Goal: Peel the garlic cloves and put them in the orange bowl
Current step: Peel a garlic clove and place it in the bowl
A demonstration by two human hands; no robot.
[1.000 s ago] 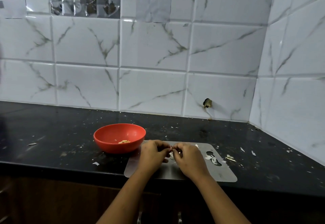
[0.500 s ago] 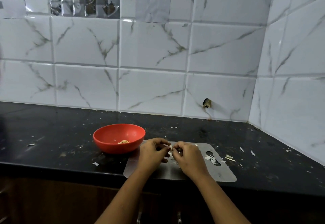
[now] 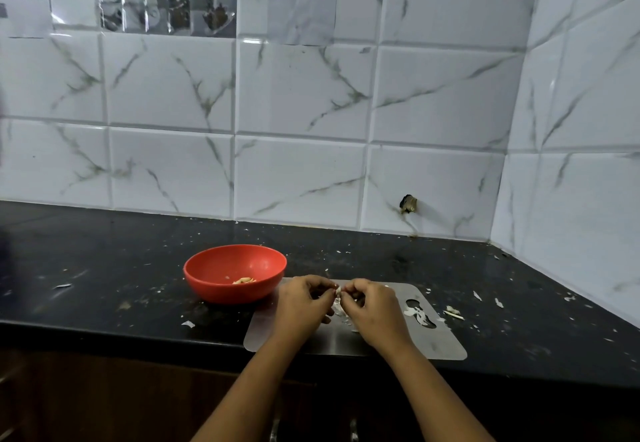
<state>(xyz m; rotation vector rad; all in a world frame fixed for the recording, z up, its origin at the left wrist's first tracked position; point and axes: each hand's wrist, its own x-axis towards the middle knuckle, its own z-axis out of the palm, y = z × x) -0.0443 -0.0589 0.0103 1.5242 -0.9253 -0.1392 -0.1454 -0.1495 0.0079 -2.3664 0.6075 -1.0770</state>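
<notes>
The orange bowl sits on the black counter, with a few peeled garlic cloves lying at its bottom. Just right of it, over a steel cutting board, my left hand and my right hand meet fingertip to fingertip. Both pinch a small white garlic clove between them. A strip of pale skin hangs below the clove. Most of the clove is hidden by my fingers.
White peel scraps lie around the board's handle hole, and more garlic bits rest on the counter to the right. Small peel flakes dot the black counter. A tiled wall rises behind and at the right.
My hands have stayed over the board, their fingertips working at the clove. More white skin shows between them now than a second ago.
</notes>
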